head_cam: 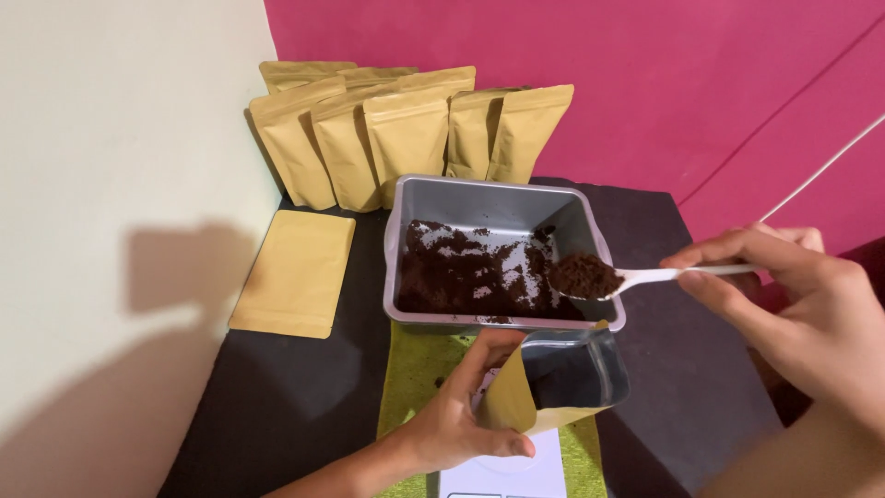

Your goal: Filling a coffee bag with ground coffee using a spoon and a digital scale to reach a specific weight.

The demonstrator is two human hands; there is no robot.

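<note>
Holding a white plastic spoon (pixel 659 274) in my right hand (pixel 811 309), fingers clamped on the handle end. Bowl heaped with dark brown, coarse, crumbly powder (pixel 584 275). Spoon lies near level, long axis running across the view, bowl pointing toward the grey tray (pixel 489 198), handle toward my right hand. Loaded bowl sits over the tray's near right corner, just above the open pouch (pixel 562 378).

My left hand (pixel 461 420) closed on the kraft-brown pouch, thumb and fingers gripping its side; mouth spread open, facing up and toward the tray, silvery lining visible inside. Pouch stands just in front of the tray.

Tray rectangular, grey, holding a thin, patchy layer of the same powder.

Surface (pixel 304 397) dark, with a yellow-green mat (pixel 415 369) in front of the tray. Behind the tray, a row of upright pouches (pixel 406 138); left of the tray, one flat pouch (pixel 293 272). Walls: cream left of the tray, magenta behind it.
</note>
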